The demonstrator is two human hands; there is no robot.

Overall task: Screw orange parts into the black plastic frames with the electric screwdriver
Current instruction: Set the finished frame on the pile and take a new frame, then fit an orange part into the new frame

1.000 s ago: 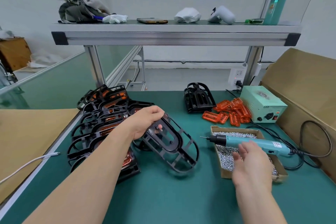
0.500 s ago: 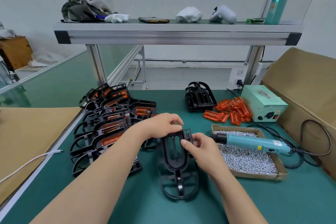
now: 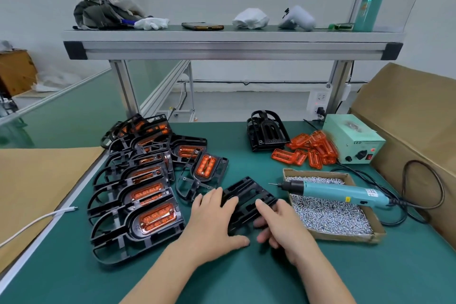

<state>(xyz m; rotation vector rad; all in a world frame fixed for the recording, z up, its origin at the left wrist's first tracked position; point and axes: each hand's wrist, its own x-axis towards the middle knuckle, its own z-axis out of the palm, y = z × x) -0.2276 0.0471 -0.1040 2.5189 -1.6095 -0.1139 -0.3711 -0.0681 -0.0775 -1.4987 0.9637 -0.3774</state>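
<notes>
A bare black plastic frame (image 3: 246, 198) lies on the green mat in front of me, with no orange part in it. My left hand (image 3: 214, 224) presses on its left side and my right hand (image 3: 281, 227) holds its right side. The teal electric screwdriver (image 3: 338, 192) rests across the cardboard box of screws (image 3: 328, 215), tip pointing left, touched by neither hand. Loose orange parts (image 3: 308, 152) are heaped at the back right beside a stack of empty black frames (image 3: 267, 132). Frames fitted with orange parts (image 3: 145, 187) are piled at the left.
A mint-green power supply box (image 3: 352, 142) stands at the back right, its black cable (image 3: 419, 195) looping along a cardboard sheet (image 3: 407, 116). A white cable (image 3: 37, 222) crosses the left table edge. An aluminium shelf (image 3: 232, 47) spans overhead with gloves and a phone.
The black frame came from my left hand's raised grip down onto the mat. My right hand came off the screwdriver side and joined the frame; both hands turned it flat and slid lower.
</notes>
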